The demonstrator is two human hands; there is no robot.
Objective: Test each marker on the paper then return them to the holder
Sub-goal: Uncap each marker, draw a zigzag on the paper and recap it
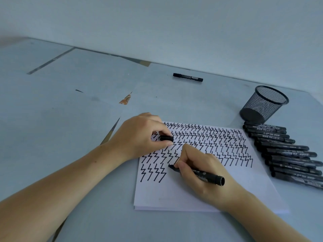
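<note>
Right grip [201, 165] pinches marker [206, 175], left grip [139, 135] its cap [167, 138], over pale table [70, 119].

Pale table [70, 119] against plain wall [174, 23]

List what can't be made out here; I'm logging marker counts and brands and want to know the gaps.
- Marker row, head view: its near end is cut off by the right edge, so no full count.
- Barrel print on the held marker: too small, partly under the right hand.
- Cap: mostly covered by the left hand's fingers.
- Holder: mesh wall hides whether anything is inside.
- Far marker: label too small.
</note>
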